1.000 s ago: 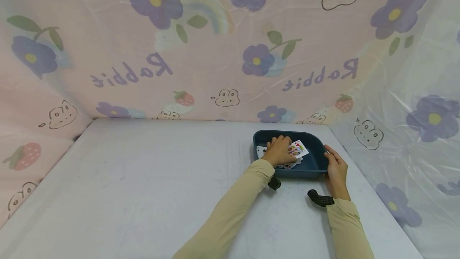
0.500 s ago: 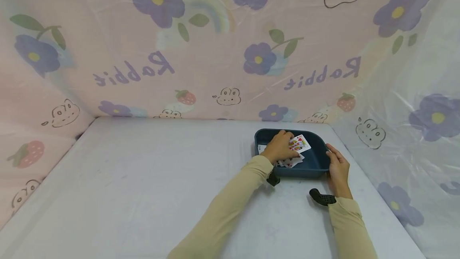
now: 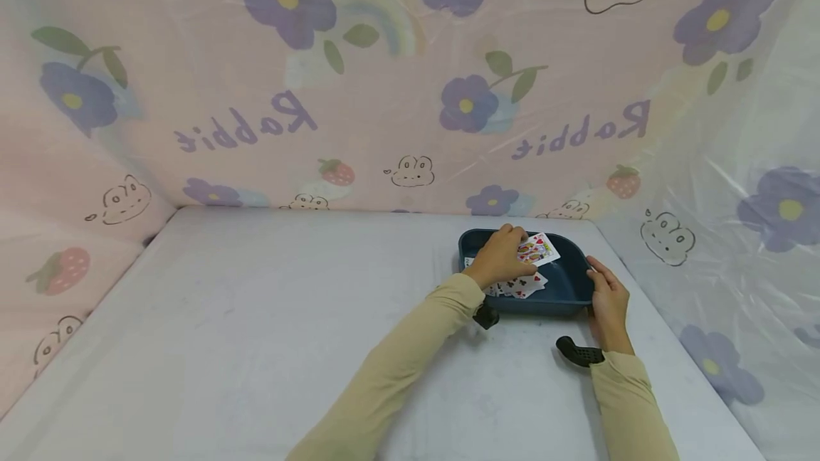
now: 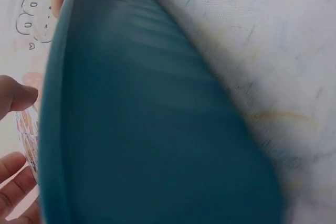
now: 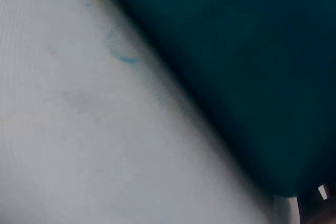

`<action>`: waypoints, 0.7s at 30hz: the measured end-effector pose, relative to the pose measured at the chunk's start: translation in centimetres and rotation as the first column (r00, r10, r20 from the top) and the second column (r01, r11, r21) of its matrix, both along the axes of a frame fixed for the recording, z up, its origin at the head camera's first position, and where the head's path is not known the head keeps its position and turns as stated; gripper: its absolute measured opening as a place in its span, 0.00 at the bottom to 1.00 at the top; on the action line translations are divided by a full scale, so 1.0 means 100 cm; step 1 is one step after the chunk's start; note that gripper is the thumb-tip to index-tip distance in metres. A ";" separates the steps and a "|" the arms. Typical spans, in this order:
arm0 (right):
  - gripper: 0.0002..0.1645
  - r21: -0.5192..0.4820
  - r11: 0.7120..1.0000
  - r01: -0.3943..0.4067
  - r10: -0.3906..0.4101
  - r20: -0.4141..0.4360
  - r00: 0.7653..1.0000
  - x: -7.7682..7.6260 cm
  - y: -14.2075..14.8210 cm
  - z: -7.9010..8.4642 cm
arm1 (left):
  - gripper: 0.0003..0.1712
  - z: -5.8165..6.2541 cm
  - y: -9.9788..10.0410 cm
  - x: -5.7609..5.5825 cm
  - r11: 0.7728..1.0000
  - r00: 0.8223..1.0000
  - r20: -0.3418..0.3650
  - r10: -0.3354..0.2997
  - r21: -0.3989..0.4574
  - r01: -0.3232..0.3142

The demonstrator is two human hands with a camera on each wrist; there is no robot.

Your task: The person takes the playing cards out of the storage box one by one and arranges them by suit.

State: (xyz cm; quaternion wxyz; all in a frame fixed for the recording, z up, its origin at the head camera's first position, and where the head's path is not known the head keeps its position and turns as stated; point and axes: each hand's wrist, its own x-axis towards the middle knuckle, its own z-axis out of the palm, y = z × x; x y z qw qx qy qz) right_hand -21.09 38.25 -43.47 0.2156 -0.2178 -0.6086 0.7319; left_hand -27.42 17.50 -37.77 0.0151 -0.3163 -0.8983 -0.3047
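Note:
My left hand [image 3: 502,255] is over a dark teal plastic bin [image 3: 566,308] and holds face-up playing cards [image 3: 539,249], the top one a red court card, between thumb and fingers. In the left wrist view the thumb [image 4: 18,95] is above the patterned card [image 4: 27,137] and the fingers below, partly hidden by the bin wall [image 4: 142,103]. Several other cards [image 3: 520,285] lie loosely spread in the bin beneath that hand. My right hand [image 3: 608,304] grips the bin's right end by its rim; in the right wrist view the bin side [image 5: 252,77] fills the upper right.
The bin stands on a white-covered table [image 3: 256,319], near its right back corner. A patterned pink curtain [image 3: 384,91] rises behind the table and along both sides. Black wrist mounts [image 3: 576,352] hang beneath both forearms.
My left hand has lifted slightly toward the bin's back with the cards, showing more of the loose cards below. The right hand keeps its grip on the bin. The head view has shifted slightly.

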 end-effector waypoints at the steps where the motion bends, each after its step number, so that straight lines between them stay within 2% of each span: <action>1: 0.23 0.000 1.000 0.003 -0.003 0.000 1.000 0.000 0.000 0.000 | 0.33 0.000 -0.001 0.000 1.000 1.000 -0.002 0.000 0.003 0.000; 6: 0.24 0.020 1.000 0.003 -0.003 0.000 1.000 -0.001 0.000 -0.001 | 0.33 0.003 -0.006 0.002 1.000 1.000 -0.015 0.015 0.016 -0.014; 13: 0.24 0.041 0.999 0.001 -0.002 0.022 1.000 0.001 0.001 -0.001 | 0.34 0.010 -0.014 0.006 0.998 0.996 -0.069 0.063 0.009 -0.062; 21: 0.23 0.020 1.000 -0.013 0.013 0.011 1.000 0.002 0.000 -0.001 | 0.33 0.017 -0.026 0.009 0.995 0.994 -0.047 0.094 0.035 -0.093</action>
